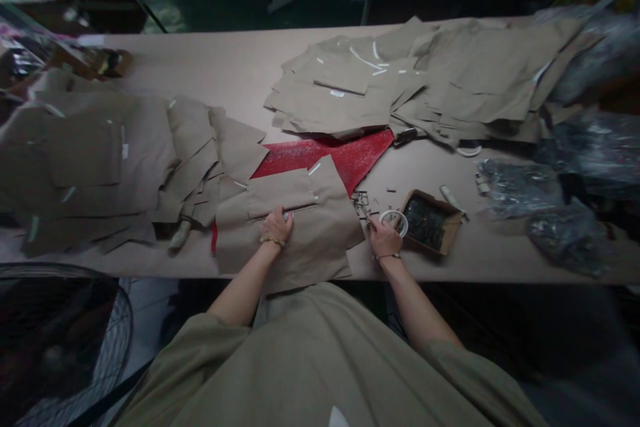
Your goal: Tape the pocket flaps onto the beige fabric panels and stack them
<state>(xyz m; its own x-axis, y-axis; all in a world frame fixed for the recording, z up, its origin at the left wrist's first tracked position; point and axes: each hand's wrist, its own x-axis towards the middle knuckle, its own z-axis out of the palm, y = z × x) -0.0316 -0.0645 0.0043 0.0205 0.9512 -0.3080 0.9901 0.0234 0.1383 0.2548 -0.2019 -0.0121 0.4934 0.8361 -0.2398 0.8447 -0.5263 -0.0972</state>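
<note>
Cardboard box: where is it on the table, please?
In the head view, the cardboard box sits on the table just right of the right hand and a white ring.

Under the right hand (385, 238), the fingers hide part of a white ring (396, 221), so any grip on it is hard to tell. Just left of that hand, small bits (361, 205) are too small to make out. Just beyond it, the dark stuff (424, 225) in a cardboard box (451, 230) cannot be told apart. Further right, plastic bags (520, 188) blur whatever is inside. Beyond the left hand (279, 227), cloth (320, 240) hides part of a red sheet (330, 157), and far left, the picture's edge cuts off a cloth pile (75, 167).
</note>
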